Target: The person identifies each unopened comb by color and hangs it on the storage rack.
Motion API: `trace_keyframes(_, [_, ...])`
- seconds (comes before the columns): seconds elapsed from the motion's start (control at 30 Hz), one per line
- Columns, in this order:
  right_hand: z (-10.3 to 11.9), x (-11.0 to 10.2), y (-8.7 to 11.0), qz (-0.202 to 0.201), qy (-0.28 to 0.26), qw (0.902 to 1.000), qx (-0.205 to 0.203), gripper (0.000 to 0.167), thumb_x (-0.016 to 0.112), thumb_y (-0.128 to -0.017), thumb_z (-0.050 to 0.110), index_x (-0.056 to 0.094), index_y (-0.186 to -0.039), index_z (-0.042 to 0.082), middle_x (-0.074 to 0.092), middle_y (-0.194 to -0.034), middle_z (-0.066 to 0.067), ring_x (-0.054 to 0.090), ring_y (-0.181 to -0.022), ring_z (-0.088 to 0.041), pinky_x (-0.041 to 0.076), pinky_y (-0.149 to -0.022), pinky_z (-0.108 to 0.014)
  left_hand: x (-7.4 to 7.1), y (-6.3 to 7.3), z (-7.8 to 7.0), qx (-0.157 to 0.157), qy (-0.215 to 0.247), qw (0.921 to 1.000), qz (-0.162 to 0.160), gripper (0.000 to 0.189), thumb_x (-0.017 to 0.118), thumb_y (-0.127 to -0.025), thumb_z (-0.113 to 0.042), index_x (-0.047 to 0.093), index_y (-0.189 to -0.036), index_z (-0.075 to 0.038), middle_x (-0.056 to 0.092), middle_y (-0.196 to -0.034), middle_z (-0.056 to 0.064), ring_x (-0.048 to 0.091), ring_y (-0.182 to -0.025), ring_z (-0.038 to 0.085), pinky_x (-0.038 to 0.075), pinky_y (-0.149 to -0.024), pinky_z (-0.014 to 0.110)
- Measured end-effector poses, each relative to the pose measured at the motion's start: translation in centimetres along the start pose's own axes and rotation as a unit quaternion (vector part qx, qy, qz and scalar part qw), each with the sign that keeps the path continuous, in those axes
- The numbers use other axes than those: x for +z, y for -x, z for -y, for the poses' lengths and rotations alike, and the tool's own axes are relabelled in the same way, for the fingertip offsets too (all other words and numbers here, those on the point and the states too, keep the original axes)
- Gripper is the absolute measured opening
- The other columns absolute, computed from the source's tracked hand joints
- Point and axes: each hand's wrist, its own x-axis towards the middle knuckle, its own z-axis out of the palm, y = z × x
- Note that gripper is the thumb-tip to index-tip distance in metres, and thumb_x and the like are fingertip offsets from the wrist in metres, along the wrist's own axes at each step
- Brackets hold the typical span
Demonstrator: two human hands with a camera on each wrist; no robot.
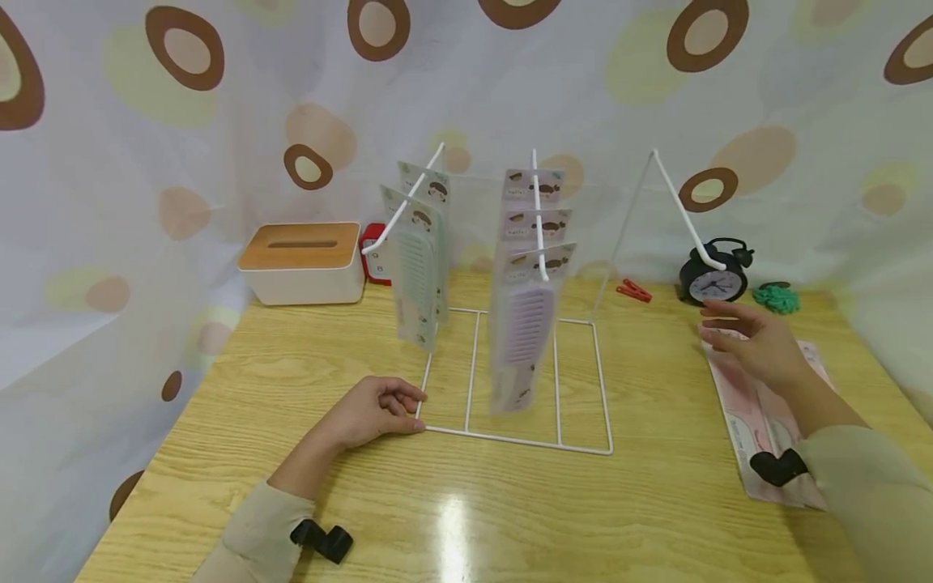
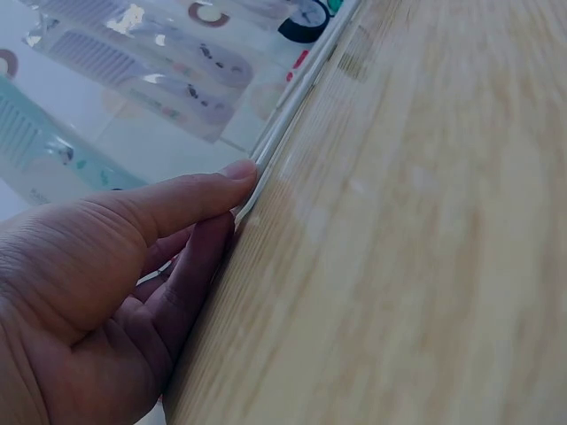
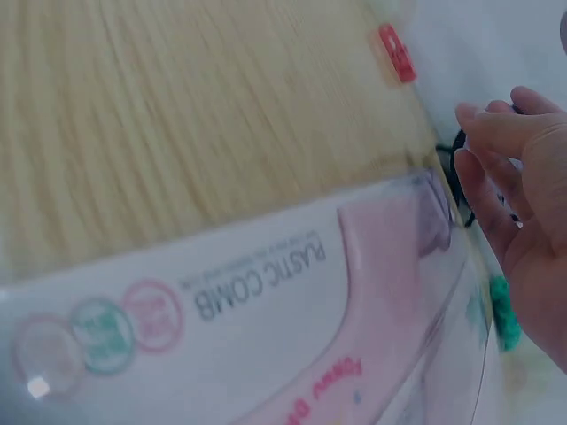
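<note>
A white wire display rack point(image 1: 510, 440) stands on the table with three hooks on top. My left hand point(image 1: 375, 413) pinches the front left corner of its base; in the left wrist view the thumb point(image 2: 199, 197) lies on the wire. Green packaged combs point(image 1: 417, 271) hang from the left hook. Several purple packaged combs point(image 1: 526, 328) hang from the middle one, and the right hook point(image 1: 685, 206) bears nothing. Above pink packaged combs point(image 1: 743, 421) lying at the right, my right hand point(image 1: 761, 344) has loosely bent fingers and holds nothing. "PLASTIC COMB" shows on a pack point(image 3: 257, 283).
A tissue box with a wooden lid point(image 1: 302, 267) and a red-framed object point(image 1: 375, 263) stand at the back left. Along the back right are a red clip point(image 1: 634, 291), a black alarm clock point(image 1: 716, 283) and a green bundle point(image 1: 777, 298). A patterned curtain hangs behind.
</note>
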Motion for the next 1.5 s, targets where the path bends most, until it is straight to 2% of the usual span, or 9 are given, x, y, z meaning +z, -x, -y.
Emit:
trace_keyframes(0.27, [-2.2, -0.9, -0.3, -0.001, 0.093, 0.9957, -0.004, 0.065, 0.072, -0.092, 0.040, 0.050, -0.147, 0.014, 0.062, -0.131, 0.003, 0.052, -0.103, 0.011, 0.040, -0.078, -0.007, 0.0, -0.1, -0.1, 0.001, -0.004, 1.0000, 0.000, 0.040, 0.084, -0.080, -0.013, 0.069, -0.115, 0.001, 0.065, -0.094, 0.011, 0.059, -0.073, 0.013, 0.051, -0.072, 0.023])
trace_keyframes(0.47, [-2.1, -1.2, -1.2, 0.042, 0.154, 0.9873, 0.001, 0.069, 0.073, -0.090, 0.045, 0.051, -0.145, 0.010, 0.051, -0.139, -0.031, 0.044, -0.127, -0.047, 0.039, -0.098, -0.059, 0.0, 0.0, 0.0, -0.001, -0.006, 1.0000, -0.004, 0.041, 0.085, -0.080, -0.013, 0.069, -0.114, 0.001, 0.065, -0.093, 0.011, 0.059, -0.073, 0.014, 0.051, -0.071, 0.023])
trace_keyframes(0.63, [-1.5, -1.3, -1.6, 0.089, 0.180, 0.9787, 0.044, 0.091, 0.073, -0.082, 0.062, 0.044, -0.149, 0.008, 0.036, -0.148, -0.038, 0.032, -0.134, -0.057, 0.028, -0.103, -0.073, 0.0, 0.1, -0.1, 0.000, -0.005, 1.0000, -0.003, 0.041, 0.085, -0.079, -0.013, 0.069, -0.114, 0.001, 0.065, -0.093, 0.011, 0.059, -0.073, 0.014, 0.051, -0.071, 0.024])
trace_keyframes(0.83, [-1.2, -0.2, -1.8, 0.080, 0.156, 0.9840, 0.031, 0.085, 0.075, -0.082, 0.058, 0.050, -0.144, 0.005, 0.038, -0.149, -0.033, 0.033, -0.136, -0.053, 0.033, -0.104, -0.067, 0.0, 0.0, -0.1, 0.001, -0.008, 1.0000, -0.004, 0.041, 0.085, -0.080, -0.013, 0.069, -0.115, 0.001, 0.065, -0.094, 0.011, 0.060, -0.073, 0.014, 0.051, -0.072, 0.024])
trace_keyframes(0.93, [-0.8, 0.5, -1.5, 0.050, 0.131, 0.9897, 0.029, 0.076, 0.074, -0.086, 0.053, 0.053, -0.141, 0.006, 0.049, -0.140, -0.027, 0.047, -0.116, -0.039, 0.048, -0.091, -0.046, 0.0, 0.0, -0.1, -0.001, -0.007, 1.0000, -0.004, 0.040, 0.085, -0.080, -0.013, 0.069, -0.114, 0.001, 0.065, -0.094, 0.011, 0.059, -0.073, 0.014, 0.051, -0.071, 0.023])
trace_keyframes(1.07, [0.5, 1.4, -0.6, -0.006, 0.064, 0.9972, 0.037, 0.067, 0.072, -0.089, 0.050, 0.056, -0.139, 0.008, 0.062, -0.117, 0.008, 0.051, -0.095, -0.008, 0.046, -0.070, -0.017, 0.0, 0.1, -0.1, -0.004, -0.001, 1.0000, -0.002, 0.040, 0.084, -0.080, -0.012, 0.068, -0.115, 0.002, 0.065, -0.094, 0.012, 0.059, -0.072, 0.013, 0.051, -0.071, 0.023])
trace_keyframes(1.23, [3.7, 1.5, 1.2, -0.031, -0.093, 0.9936, 0.056, 0.051, 0.074, -0.089, 0.039, 0.060, -0.135, 0.020, 0.062, -0.100, 0.035, 0.055, -0.091, 0.010, 0.048, -0.072, -0.009, -0.1, 0.2, -0.1, -0.005, 0.004, 1.0000, -0.003, 0.041, 0.084, -0.081, -0.012, 0.068, -0.116, 0.002, 0.065, -0.094, 0.012, 0.059, -0.072, 0.013, 0.052, -0.072, 0.024])
trace_keyframes(1.37, [6.9, 0.9, 3.0, -0.031, -0.324, 0.9456, 0.007, 0.033, 0.069, -0.094, 0.010, 0.067, -0.125, 0.020, 0.073, -0.103, 0.018, 0.065, -0.093, 0.003, 0.052, -0.074, -0.012, -0.1, 0.2, 0.0, -0.004, 0.002, 1.0000, -0.003, 0.041, 0.084, -0.081, -0.012, 0.068, -0.116, 0.002, 0.065, -0.095, 0.012, 0.060, -0.072, 0.013, 0.052, -0.073, 0.024])
trace_keyframes(1.5, [10.0, 0.7, 4.4, -0.003, -0.541, 0.8344, -0.108, 0.038, 0.051, -0.092, -0.021, 0.069, -0.117, 0.001, 0.076, -0.102, -0.007, 0.072, -0.090, -0.015, 0.057, -0.074, -0.021, -0.1, 0.2, 0.0, 0.000, -0.002, 1.0000, -0.003, 0.041, 0.084, -0.081, -0.013, 0.068, -0.116, 0.002, 0.066, -0.094, 0.012, 0.060, -0.073, 0.013, 0.052, -0.073, 0.024])
